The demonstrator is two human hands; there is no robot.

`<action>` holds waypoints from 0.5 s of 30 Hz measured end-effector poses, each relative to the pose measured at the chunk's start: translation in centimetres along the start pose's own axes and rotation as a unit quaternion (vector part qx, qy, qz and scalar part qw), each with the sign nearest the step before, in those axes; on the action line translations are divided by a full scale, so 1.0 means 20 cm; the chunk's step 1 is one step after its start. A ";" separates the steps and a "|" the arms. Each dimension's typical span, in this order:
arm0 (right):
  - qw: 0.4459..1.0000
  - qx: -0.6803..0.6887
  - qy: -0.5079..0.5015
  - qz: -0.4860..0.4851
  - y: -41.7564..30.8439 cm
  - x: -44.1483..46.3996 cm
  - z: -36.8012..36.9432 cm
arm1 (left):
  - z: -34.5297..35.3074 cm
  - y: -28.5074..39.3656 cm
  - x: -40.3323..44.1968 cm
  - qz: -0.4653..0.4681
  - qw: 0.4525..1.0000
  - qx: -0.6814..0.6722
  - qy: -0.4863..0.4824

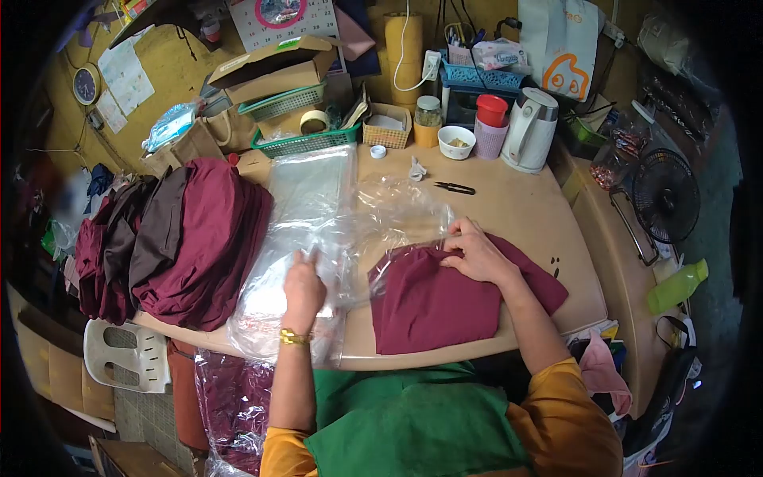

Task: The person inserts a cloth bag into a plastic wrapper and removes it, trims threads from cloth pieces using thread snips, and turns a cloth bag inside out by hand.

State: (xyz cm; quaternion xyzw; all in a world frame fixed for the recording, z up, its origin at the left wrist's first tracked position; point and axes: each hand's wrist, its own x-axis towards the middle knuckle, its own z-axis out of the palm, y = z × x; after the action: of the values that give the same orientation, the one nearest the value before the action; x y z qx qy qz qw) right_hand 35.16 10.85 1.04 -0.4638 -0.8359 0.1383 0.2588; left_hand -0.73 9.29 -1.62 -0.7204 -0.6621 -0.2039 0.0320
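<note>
A folded maroon garment [437,310] lies on the table in front of me, to the right. My right hand [475,253] rests on its upper edge with the fingers bent, where clear film meets the cloth. A clear plastic bag [397,211] spreads from that edge toward the left. Over a stack of clear plastic bags [314,183], my left hand [304,290] is raised, its fingers partly hidden and blurred. Left of the stack, a big pile of maroon garments [211,238] with dark parts sits on the table.
Black thread snips [455,188] and a crumpled scrap [416,168] lie beyond the garment. Along the back stand a green basket [306,143], a white bowl [457,143], a red-lidded cup [491,127] and a white kettle [530,131]. A black fan [666,195] is at the right.
</note>
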 end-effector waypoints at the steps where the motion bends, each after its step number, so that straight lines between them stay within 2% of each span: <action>1: 0.997 0.038 -0.042 0.043 0.03 -0.02 -0.02 | -0.03 -0.03 0.04 0.000 0.998 0.032 0.052; 2: 0.990 0.078 -0.084 0.087 0.04 -0.04 -0.02 | -0.06 -0.03 0.05 0.000 0.998 0.033 0.051; 3: 0.990 0.079 -0.083 0.087 0.03 -0.04 -0.03 | -0.19 0.02 0.07 0.011 0.996 0.000 0.089; 5: 0.993 0.073 -0.065 0.059 -0.03 -0.01 -0.08 | -0.27 0.01 0.09 0.023 0.991 -0.029 0.127; 7: 0.991 0.097 -0.047 0.075 -0.07 0.00 -0.11 | -0.29 -0.11 0.12 -0.033 0.993 -0.006 0.113; 9: 0.988 0.121 -0.029 0.090 -0.05 0.00 -0.10 | -0.26 -0.25 0.16 -0.008 0.986 -0.007 0.164; 11: 0.996 0.072 0.043 -0.021 0.07 -0.02 -0.02 | -0.32 -0.33 0.19 -0.079 0.981 0.027 0.176; 13: 0.997 0.072 0.006 -0.018 0.18 -0.03 0.05 | -0.36 -0.42 0.21 -0.077 0.977 0.049 0.191; 15: 0.997 0.072 -0.037 -0.016 0.17 -0.01 0.03 | -0.35 -0.41 0.22 -0.081 0.989 0.052 0.116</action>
State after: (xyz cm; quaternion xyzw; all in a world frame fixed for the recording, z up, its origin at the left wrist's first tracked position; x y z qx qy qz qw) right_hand 37.22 12.56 -1.13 -0.4257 -0.8399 0.2107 0.2627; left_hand -10.28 12.31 4.44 -0.6333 -0.7199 -0.2531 0.1290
